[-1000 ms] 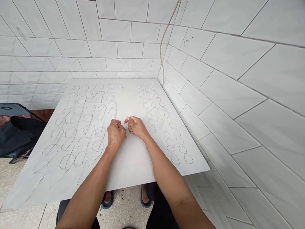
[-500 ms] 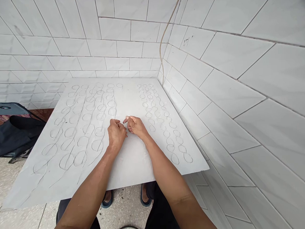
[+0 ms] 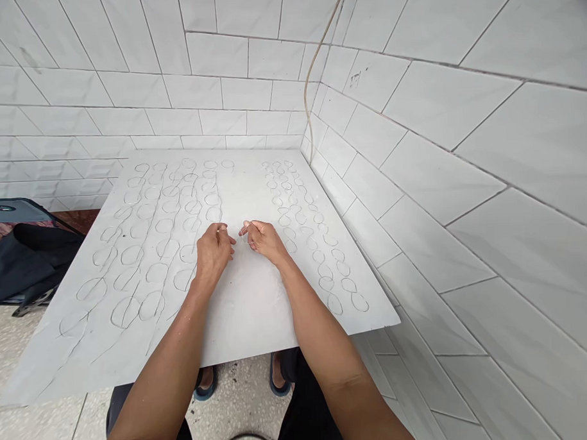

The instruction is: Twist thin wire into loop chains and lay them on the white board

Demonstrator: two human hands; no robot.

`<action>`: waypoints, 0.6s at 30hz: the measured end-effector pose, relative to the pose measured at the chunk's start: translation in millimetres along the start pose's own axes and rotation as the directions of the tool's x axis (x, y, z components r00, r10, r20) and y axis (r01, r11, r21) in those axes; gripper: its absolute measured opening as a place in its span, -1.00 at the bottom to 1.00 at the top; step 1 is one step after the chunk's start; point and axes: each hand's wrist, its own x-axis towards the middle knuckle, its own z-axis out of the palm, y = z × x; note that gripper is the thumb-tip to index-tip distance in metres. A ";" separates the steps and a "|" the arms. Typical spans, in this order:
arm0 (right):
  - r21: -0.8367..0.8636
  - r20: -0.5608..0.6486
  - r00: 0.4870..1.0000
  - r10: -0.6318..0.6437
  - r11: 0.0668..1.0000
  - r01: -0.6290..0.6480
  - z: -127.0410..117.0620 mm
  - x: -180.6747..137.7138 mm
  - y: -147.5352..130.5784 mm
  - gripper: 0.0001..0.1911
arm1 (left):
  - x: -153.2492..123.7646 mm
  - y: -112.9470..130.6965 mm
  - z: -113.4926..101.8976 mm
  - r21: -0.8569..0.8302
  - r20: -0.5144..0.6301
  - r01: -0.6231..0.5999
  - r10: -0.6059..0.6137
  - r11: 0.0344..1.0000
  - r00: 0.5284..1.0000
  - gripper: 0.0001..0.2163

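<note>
A white board (image 3: 258,311) lies across my lap, covered with thin wire loops. Larger loops (image 3: 150,250) with long tails fill its left half. Small loops (image 3: 303,226) run in rows down its right side. My left hand (image 3: 212,252) and my right hand (image 3: 265,239) rest near the board's middle, a small gap between them. Both have their fingers pinched. The right fingertips hold a thin piece of wire (image 3: 244,231). What the left fingertips pinch is too fine to make out.
White tiled walls (image 3: 441,176) close in behind and on the right. A thin cable (image 3: 312,84) hangs down in the corner. A dark bag (image 3: 30,258) lies on the floor at the left. My sandalled feet (image 3: 241,379) show below the board's front edge.
My hands have drawn slightly apart; a second ago their fingertips were almost touching. The left hand shifted a little to the left.
</note>
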 end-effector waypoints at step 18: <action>-0.024 0.046 0.997 0.066 0.998 -0.065 -12.9 -0.7 1.8 -0.59 | 6.8 -8.8 -6.3 0.185 -0.079 -0.196 0.213 0.963 0.974 -0.72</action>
